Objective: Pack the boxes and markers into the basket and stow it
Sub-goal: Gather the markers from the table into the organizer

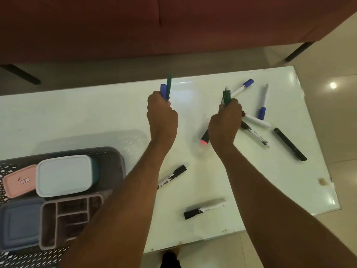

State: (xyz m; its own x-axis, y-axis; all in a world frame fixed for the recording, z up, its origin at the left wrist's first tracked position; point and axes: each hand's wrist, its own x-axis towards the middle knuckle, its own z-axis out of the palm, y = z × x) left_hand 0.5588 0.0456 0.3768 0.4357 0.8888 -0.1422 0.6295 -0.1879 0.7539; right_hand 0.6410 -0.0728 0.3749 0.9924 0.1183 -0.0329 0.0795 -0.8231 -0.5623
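Note:
My left hand point(161, 115) grips two markers upright, a blue one point(163, 91) and a green one point(169, 84). My right hand point(226, 120) grips a green marker point(227, 97) and a pink-tipped marker point(205, 138) that pokes out below the fist. Several loose markers lie on the white table point(96, 117): blue-capped ones point(243, 87) point(263, 102) at the far right, a black one point(289, 144), black-capped white ones point(172, 176) point(203, 208). The grey basket point(114, 161) at the near left holds a pink box point(19, 180), a white-lidded box point(64, 175), a blue box point(19, 223) and a divided tray point(71, 219).
A dark red sofa point(173, 26) with black legs stands beyond the table's far edge. Tiled floor point(338, 113) lies to the right. The table's right edge point(316, 132) runs diagonally past the markers.

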